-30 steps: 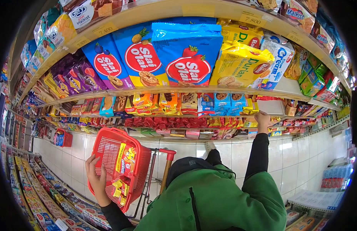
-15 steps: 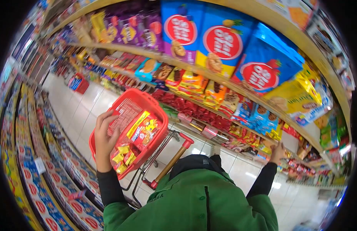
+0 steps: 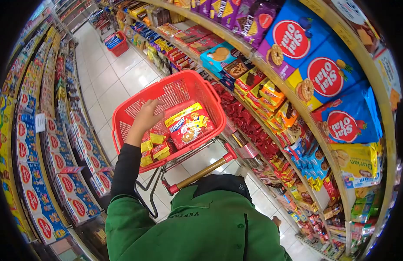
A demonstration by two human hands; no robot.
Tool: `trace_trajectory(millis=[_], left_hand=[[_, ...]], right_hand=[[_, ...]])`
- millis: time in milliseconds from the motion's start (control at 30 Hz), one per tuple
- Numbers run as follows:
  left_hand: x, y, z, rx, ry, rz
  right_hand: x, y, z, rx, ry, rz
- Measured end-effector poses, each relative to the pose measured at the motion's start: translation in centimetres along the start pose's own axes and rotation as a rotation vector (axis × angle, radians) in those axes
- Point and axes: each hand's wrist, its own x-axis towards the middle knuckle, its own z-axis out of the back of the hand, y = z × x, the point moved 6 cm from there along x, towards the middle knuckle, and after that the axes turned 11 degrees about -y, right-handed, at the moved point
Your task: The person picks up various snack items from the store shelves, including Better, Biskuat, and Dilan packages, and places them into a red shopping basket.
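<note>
A red plastic basket (image 3: 175, 79) sits on a trolley with a red-capped wooden handle (image 3: 201, 172) in front of me. In it lie a red biscuit packet (image 3: 190, 126) and several small yellow and red packets (image 3: 154, 145). My left hand (image 3: 145, 118), in a black sleeve, reaches inside the basket and rests over the small packets beside the biscuit packet; I cannot make out whether it holds anything. Only a sliver of my right hand (image 3: 276, 221) shows behind my green jacket, low beside the bottom shelves.
Snack shelves (image 3: 271, 93) run along the right, with large blue Slai O'lai bags (image 3: 327, 76) above. Low racks of boxed goods (image 3: 40, 174) line the left. A white tiled aisle (image 3: 118, 82) runs ahead, where another red basket (image 3: 118, 43) stands.
My view has swung left and down along the aisle. My left hand moved from the basket's rim to inside it. My right hand came down off the shelf.
</note>
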Motion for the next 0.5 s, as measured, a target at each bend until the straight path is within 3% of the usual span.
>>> trace_trajectory(millis=[100, 267, 400, 500], left_hand=[[-2.2, 3.7, -2.1, 0.069, 0.208, 0.243], [-5.6, 5.0, -3.7, 0.006, 0.489, 0.432], [-6.6, 5.9, -4.0, -0.052, 0.429, 0.479], [-6.6, 4.1, -3.6, -0.003, 0.402, 0.492]], right_hand=[[0.0, -0.7, 0.2, -0.110, 0.062, 0.028], [0.1, 2.1, 0.1, -0.158, 0.105, 0.125], [0.0, 5.2, -0.6, -0.083, 0.143, 0.196], [-3.1, 8.5, -0.9, 0.080, 0.116, 0.077]])
